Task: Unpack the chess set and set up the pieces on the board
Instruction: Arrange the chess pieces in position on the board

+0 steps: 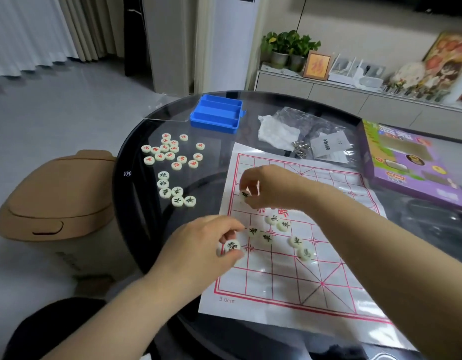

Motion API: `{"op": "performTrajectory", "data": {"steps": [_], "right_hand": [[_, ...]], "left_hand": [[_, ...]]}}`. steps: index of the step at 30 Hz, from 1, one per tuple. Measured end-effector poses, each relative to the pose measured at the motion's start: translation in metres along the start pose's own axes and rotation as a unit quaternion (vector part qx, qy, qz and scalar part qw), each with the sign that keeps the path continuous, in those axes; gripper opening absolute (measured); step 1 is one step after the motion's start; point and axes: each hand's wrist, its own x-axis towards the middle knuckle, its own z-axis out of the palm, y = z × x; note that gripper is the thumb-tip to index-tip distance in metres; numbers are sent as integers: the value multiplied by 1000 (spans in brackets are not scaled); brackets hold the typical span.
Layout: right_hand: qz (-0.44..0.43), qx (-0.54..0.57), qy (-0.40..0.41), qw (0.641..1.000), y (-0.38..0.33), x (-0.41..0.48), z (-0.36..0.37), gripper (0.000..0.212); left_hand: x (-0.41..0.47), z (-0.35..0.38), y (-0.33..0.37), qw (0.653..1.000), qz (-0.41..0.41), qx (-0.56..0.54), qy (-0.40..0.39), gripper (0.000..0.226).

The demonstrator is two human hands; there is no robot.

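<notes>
at the far left of the frame a tan bin [56, 198] stands beside the round, dark glass bench [211, 175]. the unplaced stock lies on the bench's upper left: a cluster of red-character pieces [170, 152] and, just below it, a smaller group of black-character pieces [175, 190], all lying flat and face up. behind them sits the open blue case [215, 114].

lower centre, the left hand [196, 245] hangs at the left edge of the board [276, 281], and its fingers [233, 255] are curled round one black piece [232, 246], pinched by the rim against the thumb. the board is a thin white sheet with a red grid, lying on the bench right of centre. it looks light, glossy and floppy, so i judge it will slide or ripple if a disc is dragged across it rather than set straight down.

six loose discs [266, 237] lie scattered near the board's middle, apparently not yet on their proper points. above them the right hand [274, 188] pinches another tilted piece [245, 195] at the fingertips. whether that piece touches the sheet i cannot tell.

the pieces seem small, hard, smooth and light. they should lift easily but could skid on glass or slip from a loose pinch. the rim looks like the best place to hold, since it leaves the character readable.

further right lie crumpled clear bags [302, 131] and a purple box [406, 165].
</notes>
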Motion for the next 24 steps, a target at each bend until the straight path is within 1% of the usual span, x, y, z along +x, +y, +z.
{"op": "performTrajectory", "data": {"steps": [3, 6, 9, 13, 17, 20, 22, 24], "right_hand": [[38, -1, -7, 999, 21, -33, 1, 23], [72, 6, -14, 997, 36, -58, 7, 23], [104, 30, 6, 994, 45, -69, 12, 25], [84, 47, 9, 995, 42, -67, 18, 24], [63, 52, 1, 997, 35, -61, 23, 22], [60, 48, 6, 997, 37, -61, 18, 22], [56, 61, 28, 996, 38, -58, 13, 22], [49, 57, 46, 996, 36, -50, 9, 20]], "left_hand": [[-1, 18, 10, 1000, 18, 8, -21, 36], [3, 32, 16, 996, 39, 65, -37, 36], [10, 41, 19, 995, 25, 95, -31, 34], [16, 44, 19, 993, 20, 118, -9, 31], [18, 41, 15, 993, 17, 117, -9, 34], [15, 29, 5, 996, 16, 82, 23, 36], [15, 15, -6, 996, 9, 61, 63, 32], [17, -1, -21, 993, -16, 60, 103, 26]]}}
